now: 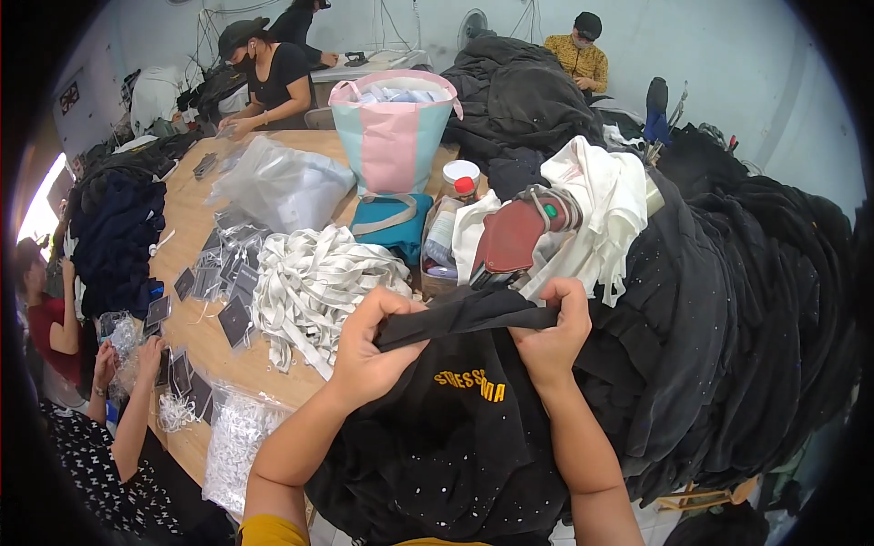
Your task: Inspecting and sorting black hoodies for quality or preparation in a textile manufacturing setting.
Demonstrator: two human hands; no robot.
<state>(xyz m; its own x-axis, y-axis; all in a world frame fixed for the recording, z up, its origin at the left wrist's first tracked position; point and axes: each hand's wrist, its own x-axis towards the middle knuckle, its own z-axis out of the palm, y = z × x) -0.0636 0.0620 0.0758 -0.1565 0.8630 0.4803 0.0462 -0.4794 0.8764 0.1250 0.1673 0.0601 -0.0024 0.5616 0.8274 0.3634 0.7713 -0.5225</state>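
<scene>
A black garment (pixel 437 464) with yellow lettering and white specks of lint hangs in front of me. Its folded black edge (pixel 469 316) is stretched between my two hands. My left hand (pixel 369 341) grips one end, thumb on top and fingers wrapped round. At the other end my right hand (pixel 557 329) pinches the cloth in the same way. Just beyond the stretched edge lie a dark red tool (pixel 514 238) with a green button and a heap of white cloth (pixel 592 187). A tangled pile of white straps (pixel 319 282) sits beside my left hand.
Piled black garments (pixel 719 318) rise on my right. The wooden table (pixel 287 371) bears black tags (pixel 235 318), a clear bag of white bits (pixel 238 437), a teal pouch (pixel 391 218) and a pink-and-blue basket (pixel 391 136). A co-worker's hands (pixel 146 359) work at the left; other people are farther back.
</scene>
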